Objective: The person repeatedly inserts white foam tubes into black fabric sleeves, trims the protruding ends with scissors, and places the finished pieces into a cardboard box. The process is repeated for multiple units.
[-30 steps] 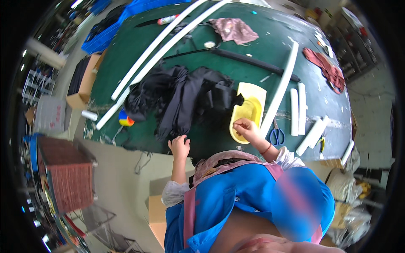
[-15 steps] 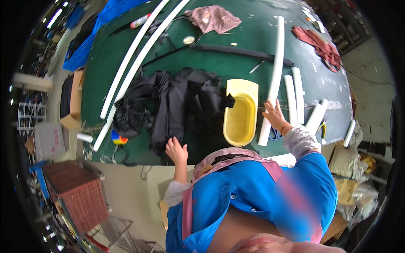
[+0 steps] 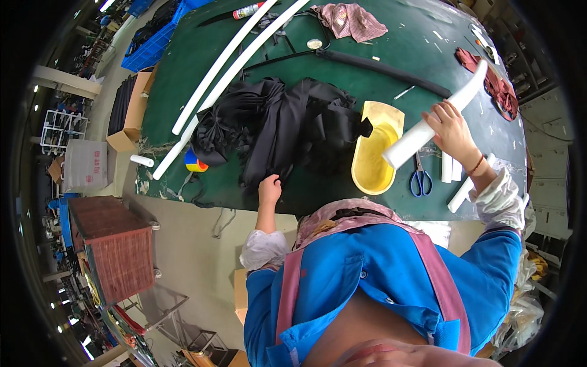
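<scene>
My right hand point(image 3: 451, 129) is wrapped round a thick white foam tube point(image 3: 406, 147), raised at a slant over the right part of the table. The tube's near end hangs beside a yellow plastic tub point(image 3: 374, 174). My left hand point(image 3: 269, 191) is closed at the near edge of a heap of gathered black fabric point(image 3: 278, 131); whatever its fingers hold is hidden. One corner of the fabric laps over the tub's left rim. Blue-handled scissors point(image 3: 420, 182) lie beneath the tube's near end, right of the tub.
Two long white tubes point(image 3: 223, 64) cross the green table point(image 3: 226, 194) at the left. A black-covered rod point(image 3: 385, 70) lies behind the tub. Shorter white tubes point(image 3: 460, 194), a dark red cloth point(image 3: 498, 88) and a checked cloth point(image 3: 351, 23) lie about.
My right hand has taken hold of the long white tube, lifted it and tilted it to the right. My left hand's fingers, spread before, have closed. The whole view has shifted.
</scene>
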`<state>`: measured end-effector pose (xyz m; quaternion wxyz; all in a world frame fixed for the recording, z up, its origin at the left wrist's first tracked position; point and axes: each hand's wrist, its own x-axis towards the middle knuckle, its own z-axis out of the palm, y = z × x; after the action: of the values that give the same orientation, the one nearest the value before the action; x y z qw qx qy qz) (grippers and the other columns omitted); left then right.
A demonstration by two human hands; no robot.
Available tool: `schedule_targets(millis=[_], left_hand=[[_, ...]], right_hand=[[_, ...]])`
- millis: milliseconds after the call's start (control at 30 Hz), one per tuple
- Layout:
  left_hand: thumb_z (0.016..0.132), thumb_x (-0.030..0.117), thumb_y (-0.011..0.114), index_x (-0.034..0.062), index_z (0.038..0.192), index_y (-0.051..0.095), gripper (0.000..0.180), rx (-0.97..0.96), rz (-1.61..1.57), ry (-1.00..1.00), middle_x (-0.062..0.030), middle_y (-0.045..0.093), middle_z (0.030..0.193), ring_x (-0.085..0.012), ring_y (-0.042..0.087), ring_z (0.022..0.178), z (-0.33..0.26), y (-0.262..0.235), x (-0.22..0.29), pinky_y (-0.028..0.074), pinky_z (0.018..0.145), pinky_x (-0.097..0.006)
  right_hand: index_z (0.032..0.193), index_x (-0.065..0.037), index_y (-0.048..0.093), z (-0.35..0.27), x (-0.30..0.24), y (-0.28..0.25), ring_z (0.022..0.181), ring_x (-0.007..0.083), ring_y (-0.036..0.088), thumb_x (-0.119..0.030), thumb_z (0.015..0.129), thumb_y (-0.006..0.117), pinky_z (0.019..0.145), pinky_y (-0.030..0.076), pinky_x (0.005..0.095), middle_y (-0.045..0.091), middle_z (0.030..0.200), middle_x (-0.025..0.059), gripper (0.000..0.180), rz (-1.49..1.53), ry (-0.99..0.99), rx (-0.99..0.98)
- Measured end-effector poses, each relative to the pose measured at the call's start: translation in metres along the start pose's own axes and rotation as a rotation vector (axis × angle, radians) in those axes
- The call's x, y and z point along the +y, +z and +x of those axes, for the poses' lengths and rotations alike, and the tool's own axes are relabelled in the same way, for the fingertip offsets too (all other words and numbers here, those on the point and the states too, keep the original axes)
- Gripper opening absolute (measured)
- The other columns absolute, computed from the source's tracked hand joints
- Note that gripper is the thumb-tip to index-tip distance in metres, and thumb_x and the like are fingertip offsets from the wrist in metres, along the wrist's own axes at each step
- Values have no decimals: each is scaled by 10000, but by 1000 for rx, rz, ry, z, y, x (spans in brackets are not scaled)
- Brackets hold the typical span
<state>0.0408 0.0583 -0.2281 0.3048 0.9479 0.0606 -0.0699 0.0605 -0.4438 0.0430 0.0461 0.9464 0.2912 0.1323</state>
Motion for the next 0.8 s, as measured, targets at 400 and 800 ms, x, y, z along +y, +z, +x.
schedule_targets(millis=[400,800], left_hand=[[855,212,671,2,950,628,234,215,-1266,-171,-75,658,881,-165,605,742,-4,-70,58,512,623,-304],[855,134,684,11,978,654,176,-130,-1223,149,-22,676,885,-81,591,828,-157,-114,228,471,766,-235]], right_hand=[[1385,-34,347,21,-137,-78,1105,246,533,-273,839,664,928,439,369,538,1218,108,675,1495,-65,-431],[1042,21,608,41,-211,27,824,157,614,-301,815,678,696,475,275,632,892,94,400,1659,25,12]])
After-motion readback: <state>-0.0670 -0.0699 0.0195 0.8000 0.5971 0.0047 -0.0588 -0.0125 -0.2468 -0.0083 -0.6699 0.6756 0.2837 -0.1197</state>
